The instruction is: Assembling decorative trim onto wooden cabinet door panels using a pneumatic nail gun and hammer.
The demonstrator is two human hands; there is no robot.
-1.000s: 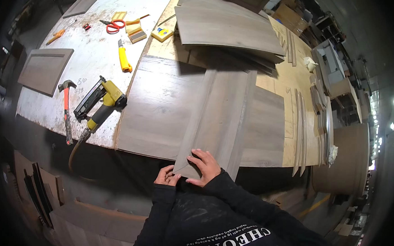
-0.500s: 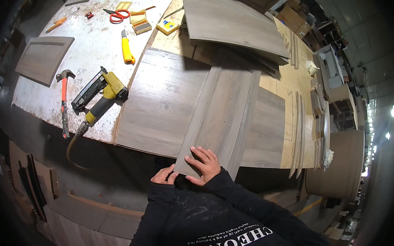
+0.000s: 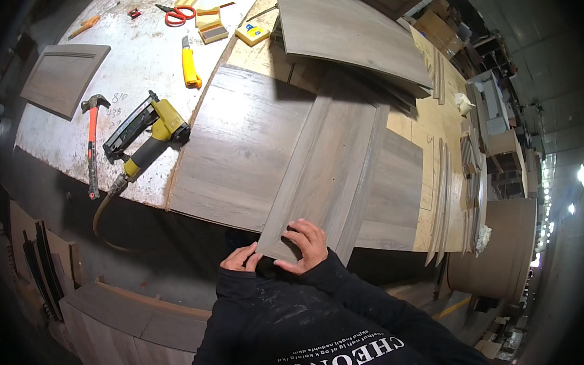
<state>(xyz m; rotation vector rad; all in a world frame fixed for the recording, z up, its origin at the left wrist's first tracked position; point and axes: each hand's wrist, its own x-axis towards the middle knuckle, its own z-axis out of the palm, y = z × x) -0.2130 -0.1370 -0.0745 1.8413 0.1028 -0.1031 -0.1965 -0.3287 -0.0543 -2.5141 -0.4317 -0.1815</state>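
So my left hand [image 3: 240,258] is at the near left corner of this long grey-brown wooden panel [image 3: 321,170], right hand [image 3: 306,246] curved over its near end. Nail gun [image 3: 148,132] is lying off to my left, hammer [image 3: 93,141] beside it, yellow knife [image 3: 191,67] and red-handled scissors [image 3: 179,16] further up the white benchtop [image 3: 141,64].

Left forearm [image 3: 227,310] angled up and rightward, right forearm [image 3: 372,296] slanted up and leftward, 2 black sleeves [image 3: 237,285]! The left hand [image 3: 240,258] sits with fingers bent; just beside it, the right hand [image 3: 309,247] arches its fingers, thumb [image 3: 286,266] pointing left, spread apart from them!
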